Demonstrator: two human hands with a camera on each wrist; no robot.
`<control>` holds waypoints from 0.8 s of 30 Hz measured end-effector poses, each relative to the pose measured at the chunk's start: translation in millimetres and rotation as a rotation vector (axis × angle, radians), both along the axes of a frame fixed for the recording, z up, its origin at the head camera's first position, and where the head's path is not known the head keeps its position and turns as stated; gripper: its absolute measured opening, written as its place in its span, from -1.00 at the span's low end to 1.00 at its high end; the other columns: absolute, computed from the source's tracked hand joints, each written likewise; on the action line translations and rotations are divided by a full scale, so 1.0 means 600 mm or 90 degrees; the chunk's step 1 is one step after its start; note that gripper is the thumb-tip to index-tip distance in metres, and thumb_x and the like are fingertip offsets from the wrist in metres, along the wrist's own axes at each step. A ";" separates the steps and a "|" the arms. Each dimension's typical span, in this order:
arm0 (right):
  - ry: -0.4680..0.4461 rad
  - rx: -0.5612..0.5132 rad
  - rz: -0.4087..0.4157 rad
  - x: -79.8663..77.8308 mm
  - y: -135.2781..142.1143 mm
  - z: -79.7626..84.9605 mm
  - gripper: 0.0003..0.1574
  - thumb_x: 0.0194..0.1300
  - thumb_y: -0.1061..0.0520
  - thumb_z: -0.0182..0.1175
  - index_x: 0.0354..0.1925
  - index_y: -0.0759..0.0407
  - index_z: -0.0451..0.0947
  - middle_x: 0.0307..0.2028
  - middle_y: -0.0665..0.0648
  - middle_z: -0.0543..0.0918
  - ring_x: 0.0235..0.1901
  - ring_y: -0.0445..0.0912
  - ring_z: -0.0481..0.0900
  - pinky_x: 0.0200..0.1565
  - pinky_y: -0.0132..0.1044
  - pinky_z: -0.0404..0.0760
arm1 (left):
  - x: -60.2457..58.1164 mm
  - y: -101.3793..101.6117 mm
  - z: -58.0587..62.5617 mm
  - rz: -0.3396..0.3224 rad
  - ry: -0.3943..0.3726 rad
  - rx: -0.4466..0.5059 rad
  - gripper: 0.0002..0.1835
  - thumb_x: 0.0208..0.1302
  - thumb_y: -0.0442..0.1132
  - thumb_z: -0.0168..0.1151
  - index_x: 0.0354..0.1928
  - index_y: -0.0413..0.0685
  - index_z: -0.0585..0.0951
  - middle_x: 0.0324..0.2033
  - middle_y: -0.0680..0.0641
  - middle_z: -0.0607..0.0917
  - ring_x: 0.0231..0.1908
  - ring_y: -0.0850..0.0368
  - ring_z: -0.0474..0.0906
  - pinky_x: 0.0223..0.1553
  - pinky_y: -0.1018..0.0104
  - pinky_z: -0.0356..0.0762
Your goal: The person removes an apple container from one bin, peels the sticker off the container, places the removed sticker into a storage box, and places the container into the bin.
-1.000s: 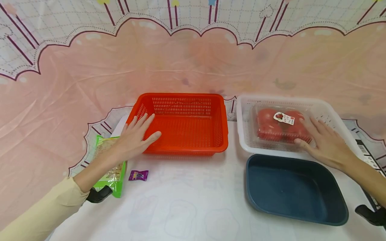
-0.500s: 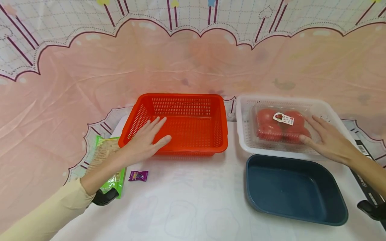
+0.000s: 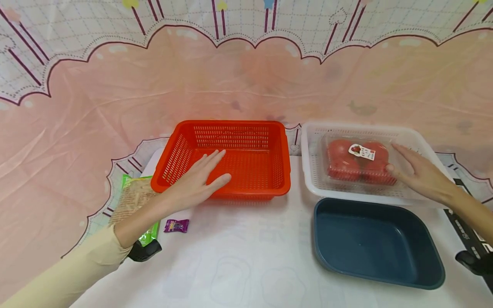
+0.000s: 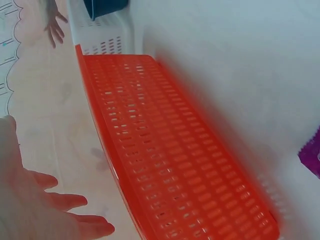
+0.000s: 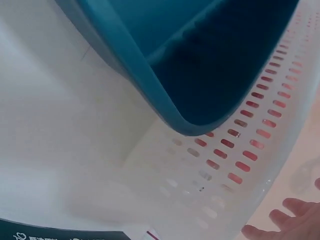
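My left hand (image 3: 196,180), fingers straight and thumb apart, is over the front left part of the red basket (image 3: 240,194). It holds nothing, and in the left wrist view its fingers stand clear of the basket wall. My right hand (image 3: 425,176) hovers with extended fingers over the right side of the white basket (image 3: 313,184). Inside that basket sits a clear plastic box of tomatoes (image 3: 360,160) with a white label. The right fingertips are close to the box's right end; whether they touch it cannot be told.
A dark blue basin (image 3: 377,244) stands in front of the white basket. On the left, a green-edged food packet (image 3: 132,194) lies partly under my forearm, beside a small purple wrapped candy (image 3: 176,226). A black-and-white flat item (image 3: 464,233) lies at the right edge.
My left hand has moved right over the red basket. The right hand has drawn slightly to the right, away from the tomato box. The baskets, basin and candy have stayed put.
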State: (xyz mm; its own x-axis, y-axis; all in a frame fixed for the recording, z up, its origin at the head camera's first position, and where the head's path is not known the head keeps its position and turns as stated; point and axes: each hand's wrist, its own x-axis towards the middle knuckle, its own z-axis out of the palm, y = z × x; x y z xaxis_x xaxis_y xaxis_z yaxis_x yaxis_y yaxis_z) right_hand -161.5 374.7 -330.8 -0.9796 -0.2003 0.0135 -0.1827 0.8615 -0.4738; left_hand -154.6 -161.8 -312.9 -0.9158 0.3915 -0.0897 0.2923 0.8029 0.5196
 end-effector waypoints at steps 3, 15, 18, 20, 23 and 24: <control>-0.009 -0.003 -0.008 -0.004 0.004 0.004 -0.03 0.42 -0.14 -0.05 0.54 0.15 -0.25 0.45 0.55 -0.06 0.38 0.55 -0.06 0.16 0.61 -0.01 | 0.002 0.009 0.004 -0.001 -0.009 0.012 -0.16 0.32 0.39 -0.10 0.53 0.39 -0.13 0.55 0.09 -0.11 0.55 -0.09 -0.24 0.46 -0.31 -0.15; -0.024 -0.021 -0.020 -0.014 0.010 0.011 -0.03 0.43 -0.15 -0.06 0.55 0.05 -0.31 0.48 0.51 -0.12 0.36 0.58 -0.07 0.06 0.65 0.02 | 0.008 0.039 0.011 -0.030 -0.019 0.053 -0.18 0.31 0.42 -0.12 0.51 0.47 -0.14 0.54 0.17 -0.12 0.55 -0.01 -0.22 0.43 -0.35 -0.08; -0.026 -0.018 -0.024 -0.016 0.010 0.012 -0.03 0.44 -0.16 -0.07 0.55 0.03 -0.32 0.47 0.51 -0.12 0.35 0.59 -0.04 0.03 0.65 0.04 | 0.008 0.042 0.011 -0.032 -0.019 0.060 -0.18 0.30 0.43 -0.13 0.51 0.50 -0.15 0.54 0.19 -0.11 0.55 0.01 -0.20 0.43 -0.34 -0.08; -0.032 -0.012 -0.031 -0.019 0.010 0.013 -0.04 0.44 -0.17 -0.08 0.55 0.02 -0.33 0.47 0.51 -0.12 0.32 0.61 -0.01 0.01 0.65 0.05 | 0.007 0.044 0.012 -0.036 -0.016 0.065 -0.19 0.31 0.43 -0.14 0.50 0.51 -0.15 0.54 0.19 -0.11 0.55 0.00 -0.19 0.44 -0.33 -0.07; -0.038 -0.006 -0.038 -0.027 0.013 0.015 -0.04 0.45 -0.18 -0.10 0.55 0.05 -0.33 0.46 0.54 -0.11 0.29 0.63 0.01 -0.01 0.66 0.07 | 0.007 0.047 0.014 -0.041 -0.008 0.074 -0.20 0.32 0.42 -0.14 0.50 0.52 -0.14 0.54 0.19 -0.09 0.55 -0.01 -0.16 0.43 -0.32 -0.04; -0.042 -0.004 -0.041 -0.030 0.016 0.016 -0.04 0.45 -0.20 -0.11 0.55 0.06 -0.33 0.46 0.55 -0.12 0.29 0.65 0.01 -0.02 0.67 0.08 | 0.007 0.048 0.015 -0.042 -0.006 0.079 -0.21 0.32 0.41 -0.14 0.50 0.52 -0.14 0.54 0.19 -0.09 0.55 0.00 -0.15 0.43 -0.31 -0.03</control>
